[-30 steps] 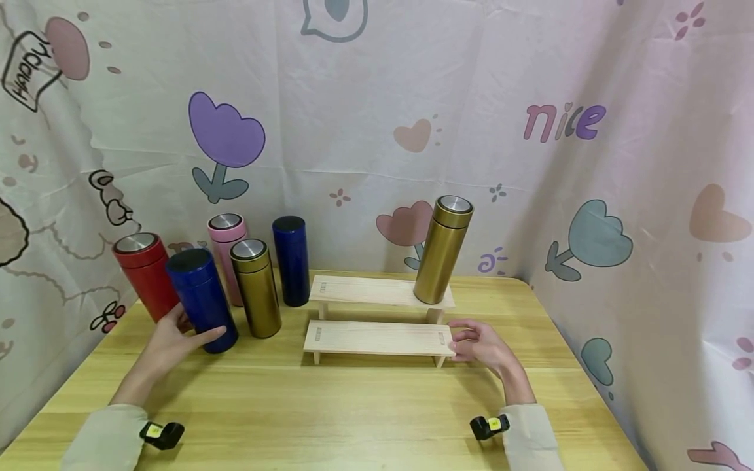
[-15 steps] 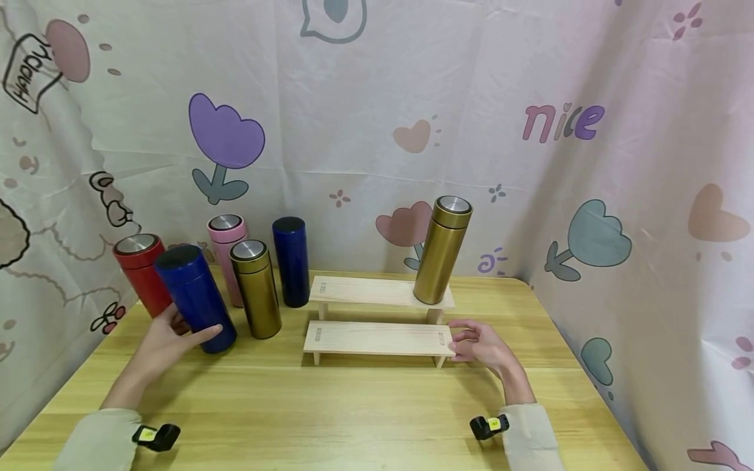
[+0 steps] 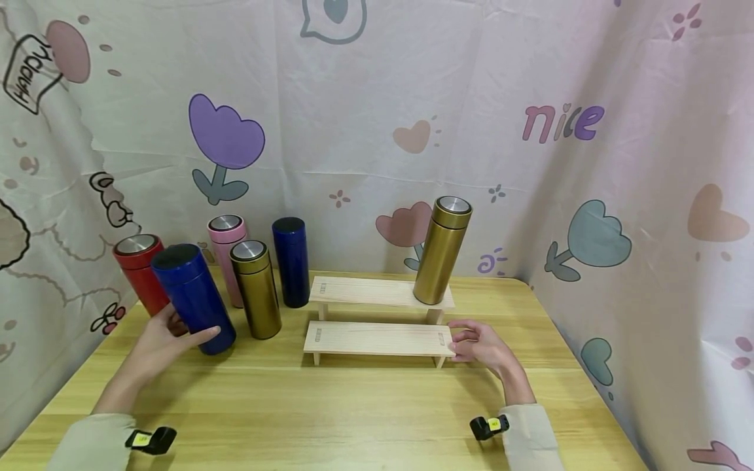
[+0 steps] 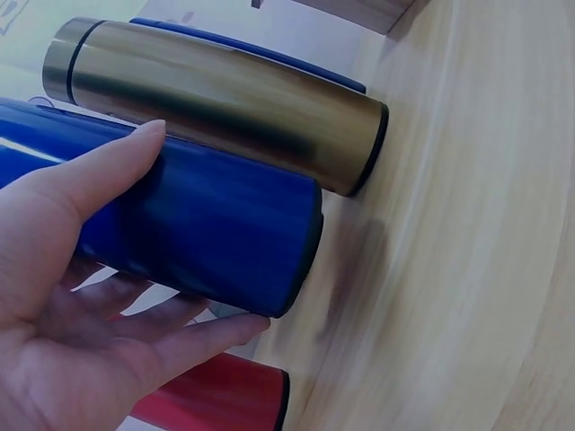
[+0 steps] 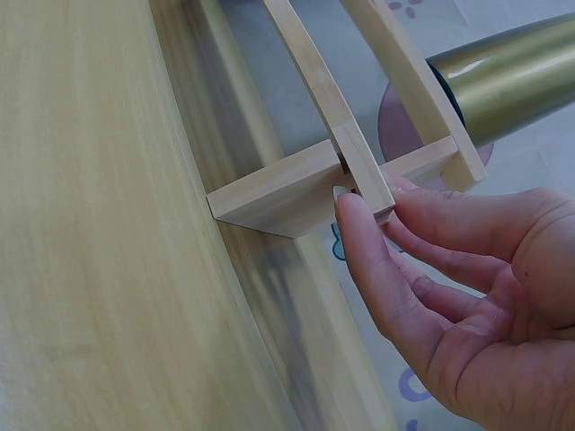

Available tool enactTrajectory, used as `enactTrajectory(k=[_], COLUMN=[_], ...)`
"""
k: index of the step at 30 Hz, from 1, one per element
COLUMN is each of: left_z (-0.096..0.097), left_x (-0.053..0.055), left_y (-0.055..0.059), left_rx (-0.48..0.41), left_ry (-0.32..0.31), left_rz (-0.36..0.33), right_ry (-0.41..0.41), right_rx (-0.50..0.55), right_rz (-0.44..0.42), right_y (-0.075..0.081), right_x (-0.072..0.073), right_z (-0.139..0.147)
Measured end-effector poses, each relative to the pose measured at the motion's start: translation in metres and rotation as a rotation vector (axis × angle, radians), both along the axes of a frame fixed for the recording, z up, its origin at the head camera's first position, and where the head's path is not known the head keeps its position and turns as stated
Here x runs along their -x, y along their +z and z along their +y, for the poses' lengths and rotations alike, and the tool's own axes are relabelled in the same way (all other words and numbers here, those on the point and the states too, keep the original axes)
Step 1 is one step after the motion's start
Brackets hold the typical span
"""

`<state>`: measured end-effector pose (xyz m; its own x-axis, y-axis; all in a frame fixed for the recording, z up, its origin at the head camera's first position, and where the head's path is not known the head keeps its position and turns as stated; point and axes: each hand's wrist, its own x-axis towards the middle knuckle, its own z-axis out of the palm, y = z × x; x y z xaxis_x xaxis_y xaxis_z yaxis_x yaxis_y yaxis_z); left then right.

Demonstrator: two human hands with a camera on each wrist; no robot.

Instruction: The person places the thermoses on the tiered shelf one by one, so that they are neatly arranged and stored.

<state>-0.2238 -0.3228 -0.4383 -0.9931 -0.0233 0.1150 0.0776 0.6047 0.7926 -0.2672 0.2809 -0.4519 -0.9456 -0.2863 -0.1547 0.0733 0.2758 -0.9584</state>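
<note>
My left hand (image 3: 156, 343) holds a blue thermos bottle (image 3: 191, 294) low on its body, the thumb on the near side and the fingers round the other. In the left wrist view a shadow lies on the table by the bottle's base (image 4: 301, 260). Beside it stand a red thermos (image 3: 140, 275) on the left and a gold thermos (image 3: 259, 297) on the right. My right hand (image 3: 483, 347) pinches the right end of the lower wooden shelf (image 3: 377, 337) between thumb and fingers. On the upper shelf (image 3: 365, 291), at its right end, another gold thermos (image 3: 443, 255) is upright.
Behind the near bottles are a pink thermos (image 3: 224, 235) and a second blue thermos (image 3: 290, 261). The wooden table (image 3: 330, 418) reaches back to a printed curtain (image 3: 353, 118), which also hangs along both sides.
The blue thermos in my left hand has shifted a little left, its top closer to the red one, and the left forearm has moved left too. My right hand stays on the shelf.
</note>
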Motion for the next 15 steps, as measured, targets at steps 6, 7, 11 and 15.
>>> enactTrajectory(k=[6,7,11,15], left_z=[0.003,0.004,0.007,0.011], left_x=[-0.003,-0.003,-0.004,-0.006], left_y=[0.004,0.005,0.008,0.012], left_rx=[0.015,0.015,0.012,0.021], left_ry=[-0.009,-0.011,-0.018,-0.027], left_rz=[-0.013,-0.016,-0.027,-0.033], right_ry=[-0.001,0.0,0.001,-0.002], right_rx=[0.01,0.01,0.008,0.003], right_rz=[-0.003,-0.003,-0.003,-0.004], right_y=[0.0,0.0,0.0,0.0], right_x=[0.0,0.0,0.0,0.0], right_z=[0.0,0.0,0.0,0.0])
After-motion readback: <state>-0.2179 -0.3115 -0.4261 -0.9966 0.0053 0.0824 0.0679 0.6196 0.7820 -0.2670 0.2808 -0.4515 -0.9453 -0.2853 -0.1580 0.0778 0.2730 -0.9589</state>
